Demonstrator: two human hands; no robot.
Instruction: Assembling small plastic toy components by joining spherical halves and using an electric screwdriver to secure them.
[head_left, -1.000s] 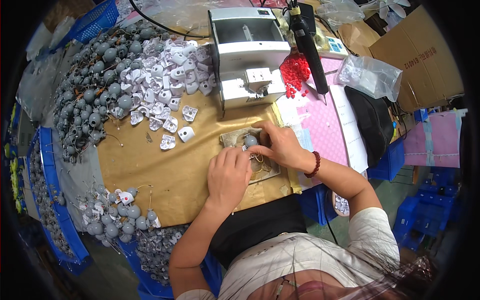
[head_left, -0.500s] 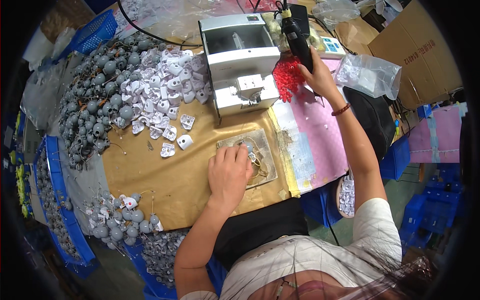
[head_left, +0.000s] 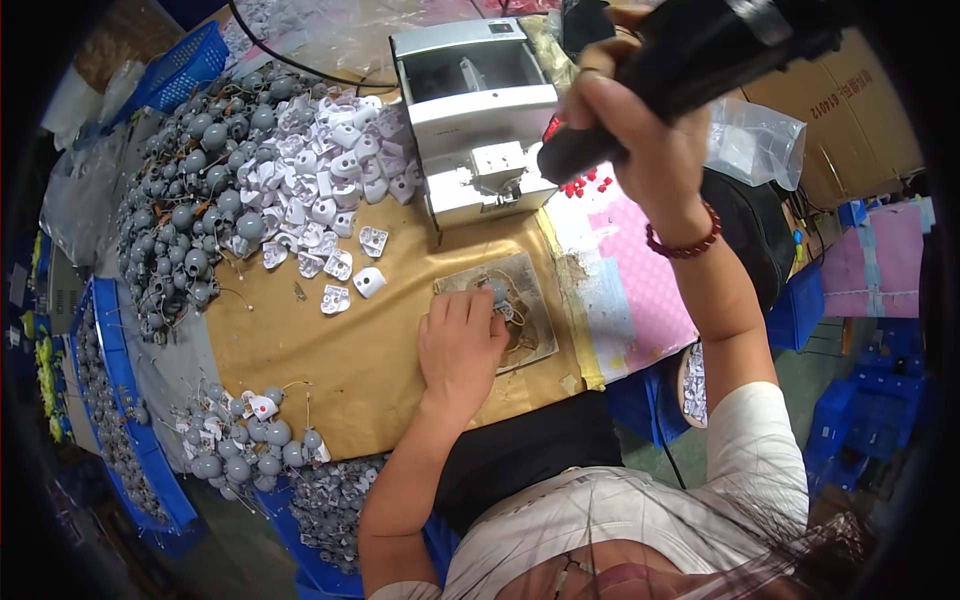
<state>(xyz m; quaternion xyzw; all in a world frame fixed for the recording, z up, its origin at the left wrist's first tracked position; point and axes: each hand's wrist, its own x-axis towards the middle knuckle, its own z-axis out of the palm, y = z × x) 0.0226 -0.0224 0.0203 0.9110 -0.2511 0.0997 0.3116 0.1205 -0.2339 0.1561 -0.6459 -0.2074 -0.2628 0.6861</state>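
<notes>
My right hand (head_left: 658, 150) is wrapped round a black electric screwdriver (head_left: 700, 62), held up close to the view above the right side of the table. Its lower end points left, toward the silver screw feeder (head_left: 480, 118); no bit can be made out. My left hand (head_left: 460, 338) rests on a square fixture plate (head_left: 541, 335), fingers bent over a part with a grey ball (head_left: 497, 289) and a thin wire. Those fingers press on the part and hide much of it.
White plastic housings (head_left: 300, 185) and grey ball parts with wires (head_left: 200, 160) are heaped at left. More ball parts (head_left: 255, 440) lie at the front left edge. Red pieces (head_left: 585, 184) sit right of the feeder. A carton (head_left: 840, 120) stands at far right.
My right hand has brought the screwdriver up toward the view and tilted it from near upright to slanting. My left hand has stayed on the part in the fixture.
</notes>
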